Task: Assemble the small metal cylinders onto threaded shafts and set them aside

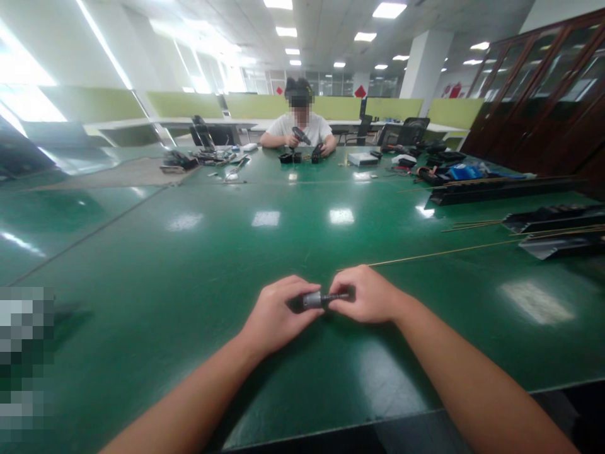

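Observation:
A small grey cylindrical motor [312,299] lies level just above the green table, between my two hands. My left hand [278,309] is closed around its body, thumb below and fingers above. From its right end sticks out a dark, ridged shaft [334,296]. My right hand [366,293] pinches this shaft between thumb and fingers, which partly cover its far end. How far the motor is above the tabletop, I cannot tell.
Long dark metal channels [501,189] and thin brass-coloured rods [439,253] lie on the right of the green table [227,246]. Across it sits a person [302,129] holding a power drill [301,135], with black parts, a white box [362,159] and tools around.

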A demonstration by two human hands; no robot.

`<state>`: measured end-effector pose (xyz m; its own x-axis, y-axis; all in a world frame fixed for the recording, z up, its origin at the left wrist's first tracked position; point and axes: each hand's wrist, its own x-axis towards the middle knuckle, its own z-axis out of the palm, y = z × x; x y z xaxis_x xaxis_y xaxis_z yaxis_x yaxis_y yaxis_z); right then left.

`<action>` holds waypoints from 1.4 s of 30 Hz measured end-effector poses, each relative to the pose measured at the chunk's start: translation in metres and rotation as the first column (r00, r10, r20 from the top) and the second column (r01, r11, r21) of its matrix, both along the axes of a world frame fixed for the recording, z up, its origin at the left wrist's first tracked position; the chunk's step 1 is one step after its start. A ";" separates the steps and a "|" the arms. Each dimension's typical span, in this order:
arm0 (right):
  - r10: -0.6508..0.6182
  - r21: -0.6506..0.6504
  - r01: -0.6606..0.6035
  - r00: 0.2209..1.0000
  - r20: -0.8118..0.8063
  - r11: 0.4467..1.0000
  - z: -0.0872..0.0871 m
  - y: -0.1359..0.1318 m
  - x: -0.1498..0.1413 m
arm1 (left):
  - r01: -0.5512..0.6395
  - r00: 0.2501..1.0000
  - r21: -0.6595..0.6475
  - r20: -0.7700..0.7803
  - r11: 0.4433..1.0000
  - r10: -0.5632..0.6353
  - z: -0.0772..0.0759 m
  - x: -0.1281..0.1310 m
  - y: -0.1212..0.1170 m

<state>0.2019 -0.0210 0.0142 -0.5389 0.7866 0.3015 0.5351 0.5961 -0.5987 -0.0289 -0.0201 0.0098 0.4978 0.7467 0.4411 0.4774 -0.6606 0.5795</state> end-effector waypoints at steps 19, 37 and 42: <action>-0.034 -0.012 0.034 0.999 0.026 0.999 0.002 0.001 0.000 | -0.011 1.000 0.014 -0.014 1.000 0.011 0.001 -0.002 0.002; -0.100 -0.002 0.100 0.995 0.025 0.995 -0.001 0.004 0.002 | -0.029 0.999 0.036 -0.013 0.999 0.029 0.000 -0.007 0.006; -0.107 0.004 0.107 0.994 0.026 0.994 0.000 0.004 0.003 | -0.037 0.999 0.032 -0.016 0.999 0.037 -0.001 -0.008 0.007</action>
<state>0.2049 -0.0167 0.0146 -0.4595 0.8393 0.2905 0.6115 0.5362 -0.5818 -0.0373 -0.0128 0.0087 0.4777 0.7507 0.4564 0.5115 -0.6600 0.5502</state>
